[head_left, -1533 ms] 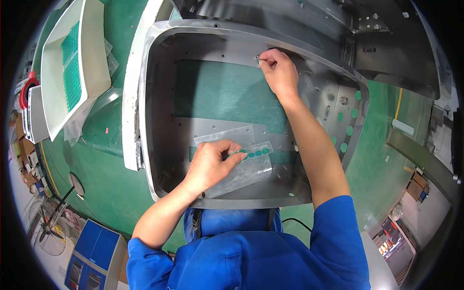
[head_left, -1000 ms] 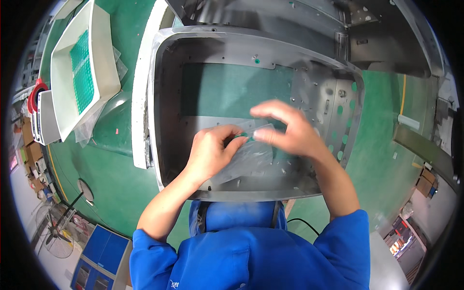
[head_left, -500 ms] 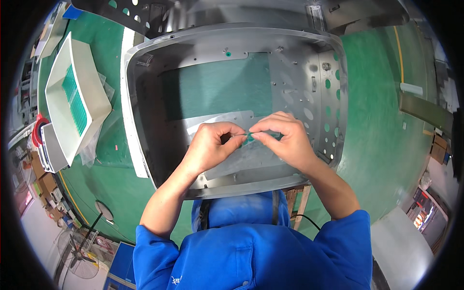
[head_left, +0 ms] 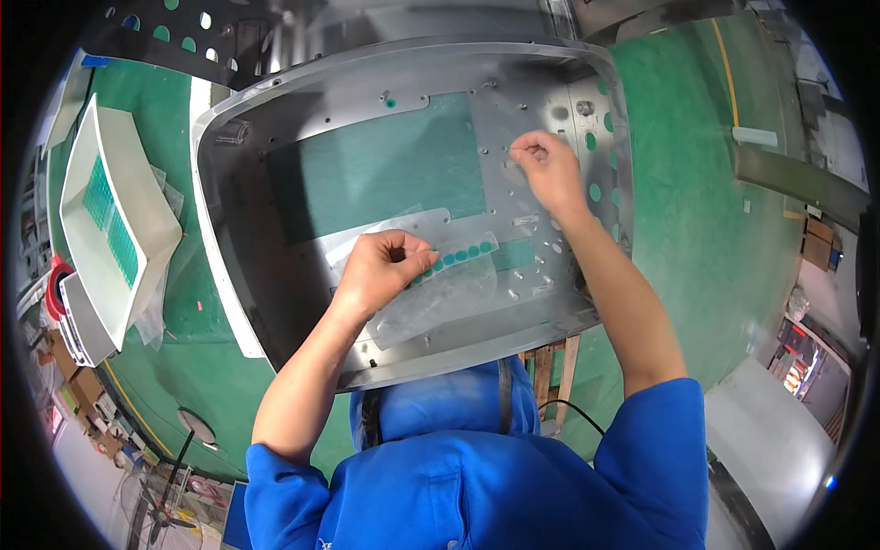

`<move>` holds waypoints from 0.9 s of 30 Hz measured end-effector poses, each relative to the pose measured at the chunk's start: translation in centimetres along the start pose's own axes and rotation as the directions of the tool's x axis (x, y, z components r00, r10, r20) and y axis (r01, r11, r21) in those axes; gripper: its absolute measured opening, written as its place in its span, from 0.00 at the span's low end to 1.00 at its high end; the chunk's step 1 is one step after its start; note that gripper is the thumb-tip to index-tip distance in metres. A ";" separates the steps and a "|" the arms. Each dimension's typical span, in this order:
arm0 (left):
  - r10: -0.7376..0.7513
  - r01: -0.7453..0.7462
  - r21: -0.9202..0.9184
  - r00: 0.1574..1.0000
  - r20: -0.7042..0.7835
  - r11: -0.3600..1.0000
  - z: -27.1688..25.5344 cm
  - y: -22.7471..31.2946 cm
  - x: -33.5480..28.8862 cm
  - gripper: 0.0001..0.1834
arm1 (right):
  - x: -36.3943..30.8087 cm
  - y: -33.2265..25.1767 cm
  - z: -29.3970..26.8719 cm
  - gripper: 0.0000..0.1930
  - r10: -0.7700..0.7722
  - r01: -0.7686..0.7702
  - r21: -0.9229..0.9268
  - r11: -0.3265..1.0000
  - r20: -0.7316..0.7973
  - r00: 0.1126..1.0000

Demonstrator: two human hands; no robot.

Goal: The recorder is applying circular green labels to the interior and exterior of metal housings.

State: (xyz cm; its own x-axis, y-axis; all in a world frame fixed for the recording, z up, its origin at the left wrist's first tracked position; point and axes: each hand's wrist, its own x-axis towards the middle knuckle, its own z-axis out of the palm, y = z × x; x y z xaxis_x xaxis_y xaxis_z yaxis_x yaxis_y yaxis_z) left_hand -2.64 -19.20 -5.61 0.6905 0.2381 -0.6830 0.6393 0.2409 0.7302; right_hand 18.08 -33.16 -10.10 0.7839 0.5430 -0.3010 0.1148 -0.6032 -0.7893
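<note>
My left hand (head_left: 374,275) pinches a clear plastic sheet (head_left: 435,302) by its corner, over the lower part of a large grey metal housing (head_left: 316,362). A row of round green stickers (head_left: 461,257) runs along the sheet's upper edge. Reaching farther in, my right hand (head_left: 553,174) has thumb and forefinger pressed together beside a small stud on the housing's inner floor. Whatever sits between those fingertips is too small to name. Several studs and holes dot the metal around a wide rectangular opening (head_left: 385,170).
To the left stands a white bin (head_left: 151,211) with green sheets (head_left: 112,220) inside. Another grey metal part with round holes (head_left: 275,41) lies beyond the housing. A wooden support (head_left: 555,376) shows under the near rim. A standing fan (head_left: 156,509) is at the lower left.
My hands, together at the middle before, are now apart. The right has moved away toward the far right of the housing. The left keeps the sheet, now showing its green stickers.
</note>
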 end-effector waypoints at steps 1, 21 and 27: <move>0.001 -0.001 0.013 1.000 0.010 1.000 0.1 0.0 0.0 0.10 | 1.2 1.2 -0.2 0.04 0.063 -0.063 0.008 0.998 0.038 0.997; 0.005 -0.005 0.034 1.000 0.014 0.999 0.5 -0.3 0.2 0.10 | 2.7 2.1 0.9 0.03 0.099 -0.073 -0.351 0.934 0.059 0.993; -0.003 0.002 0.030 1.000 0.012 1.000 0.4 -0.2 0.2 0.10 | 2.4 2.0 1.0 0.03 0.072 -0.046 -0.384 0.922 0.054 0.996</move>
State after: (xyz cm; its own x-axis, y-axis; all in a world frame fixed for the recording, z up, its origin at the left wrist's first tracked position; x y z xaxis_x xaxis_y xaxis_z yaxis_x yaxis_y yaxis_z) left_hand -2.48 -19.61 -5.91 0.6928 0.2258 -0.6848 0.6507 0.2135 0.7287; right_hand 19.59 -32.44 -12.93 0.7559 0.5291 -0.3856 0.3040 -0.8053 -0.5090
